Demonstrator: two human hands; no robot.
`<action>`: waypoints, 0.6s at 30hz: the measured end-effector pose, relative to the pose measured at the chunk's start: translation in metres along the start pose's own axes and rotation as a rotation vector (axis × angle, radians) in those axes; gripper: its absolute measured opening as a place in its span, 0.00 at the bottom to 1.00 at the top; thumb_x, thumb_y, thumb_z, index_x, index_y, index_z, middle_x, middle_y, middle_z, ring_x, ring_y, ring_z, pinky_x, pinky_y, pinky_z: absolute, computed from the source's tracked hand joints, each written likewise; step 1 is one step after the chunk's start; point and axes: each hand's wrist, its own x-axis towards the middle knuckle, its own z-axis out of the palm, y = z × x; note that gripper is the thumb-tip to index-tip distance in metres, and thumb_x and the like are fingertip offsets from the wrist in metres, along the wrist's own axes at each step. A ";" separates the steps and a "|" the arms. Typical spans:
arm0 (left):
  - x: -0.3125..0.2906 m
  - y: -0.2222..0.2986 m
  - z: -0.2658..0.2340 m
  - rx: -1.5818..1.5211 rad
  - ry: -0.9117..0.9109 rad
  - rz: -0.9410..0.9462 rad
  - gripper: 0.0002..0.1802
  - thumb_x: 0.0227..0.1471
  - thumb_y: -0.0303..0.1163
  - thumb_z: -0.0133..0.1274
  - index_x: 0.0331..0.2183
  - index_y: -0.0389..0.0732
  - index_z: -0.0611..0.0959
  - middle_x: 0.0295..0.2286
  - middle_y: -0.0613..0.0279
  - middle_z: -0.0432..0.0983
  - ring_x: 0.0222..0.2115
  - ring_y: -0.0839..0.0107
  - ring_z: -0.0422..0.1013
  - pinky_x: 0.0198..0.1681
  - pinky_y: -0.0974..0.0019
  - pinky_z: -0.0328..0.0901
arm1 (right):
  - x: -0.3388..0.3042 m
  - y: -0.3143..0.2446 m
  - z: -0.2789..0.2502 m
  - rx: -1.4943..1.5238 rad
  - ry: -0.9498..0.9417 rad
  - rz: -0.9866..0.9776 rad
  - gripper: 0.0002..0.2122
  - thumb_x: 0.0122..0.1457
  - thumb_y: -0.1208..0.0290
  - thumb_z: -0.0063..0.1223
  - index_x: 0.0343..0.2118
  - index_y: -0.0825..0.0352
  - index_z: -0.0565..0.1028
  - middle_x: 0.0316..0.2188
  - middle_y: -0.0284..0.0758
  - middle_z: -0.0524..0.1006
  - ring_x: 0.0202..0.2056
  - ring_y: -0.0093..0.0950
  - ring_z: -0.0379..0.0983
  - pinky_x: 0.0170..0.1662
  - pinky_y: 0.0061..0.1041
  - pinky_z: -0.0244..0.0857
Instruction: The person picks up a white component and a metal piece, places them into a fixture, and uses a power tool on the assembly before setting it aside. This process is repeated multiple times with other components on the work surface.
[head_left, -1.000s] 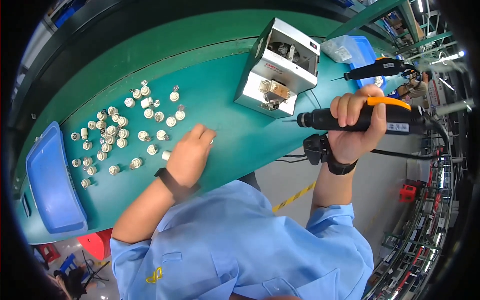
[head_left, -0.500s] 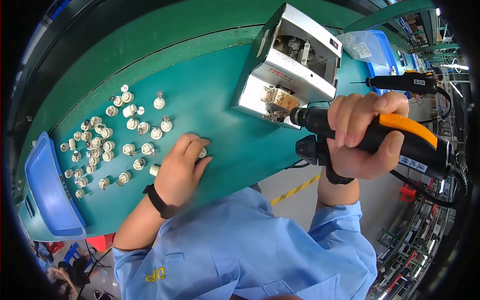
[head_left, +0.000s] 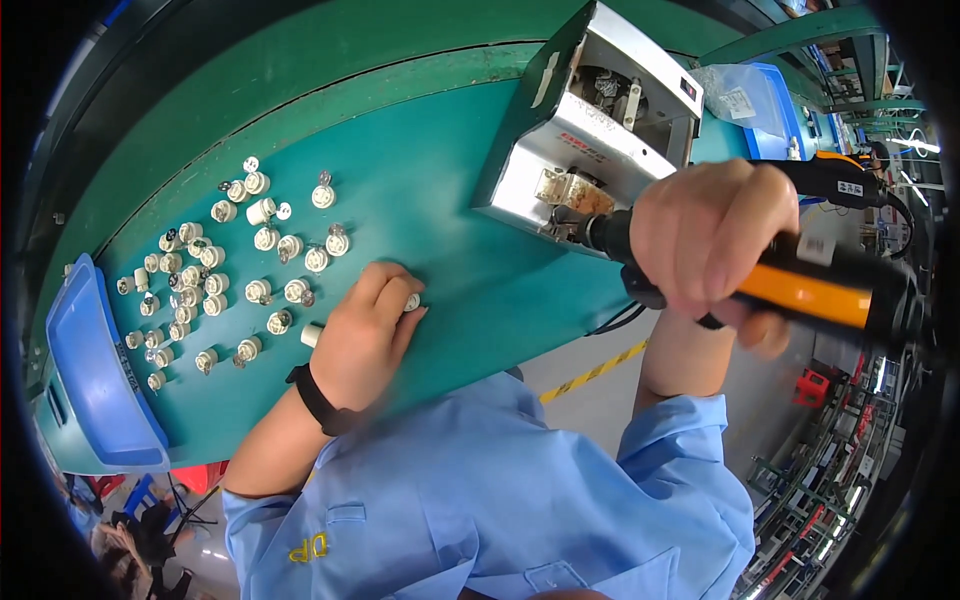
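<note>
My right hand (head_left: 705,235) is wrapped round a black and orange electric screwdriver (head_left: 815,295), held sideways. Its nose reaches the front of a silver metal screw feeder (head_left: 530,155); the bit's tip is hard to make out there. On the green tabletop, my left hand (head_left: 365,330) pinches a small round white part (head_left: 412,301), mostly covered by the fingers. Beside that wrist lies a white cylindrical piece (head_left: 311,335). Further left, several small white round fittings (head_left: 258,291) are scattered, many with a shiny metal tab on them.
A blue tray (head_left: 110,375) stands at the table's left end. Behind the feeder are a clear plastic bag (head_left: 738,98) and another blue bin (head_left: 775,85). A second electric screwdriver (head_left: 850,185) is at the right. Cables hang below the table's edge.
My right hand has turned the screwdriver, so its orange strip now faces lower, and the hand is blurred. My left hand keeps its pinch. The whole view has shifted slightly.
</note>
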 end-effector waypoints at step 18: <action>-0.004 -0.015 0.008 -0.165 0.066 -0.030 0.15 0.43 0.21 0.60 0.37 0.38 0.78 0.33 0.56 0.72 0.30 0.59 0.73 0.32 0.62 0.68 | 0.009 0.016 0.110 0.124 0.653 0.113 0.17 0.60 0.55 0.49 0.40 0.66 0.64 0.14 0.29 0.65 0.15 0.20 0.60 0.21 0.22 0.57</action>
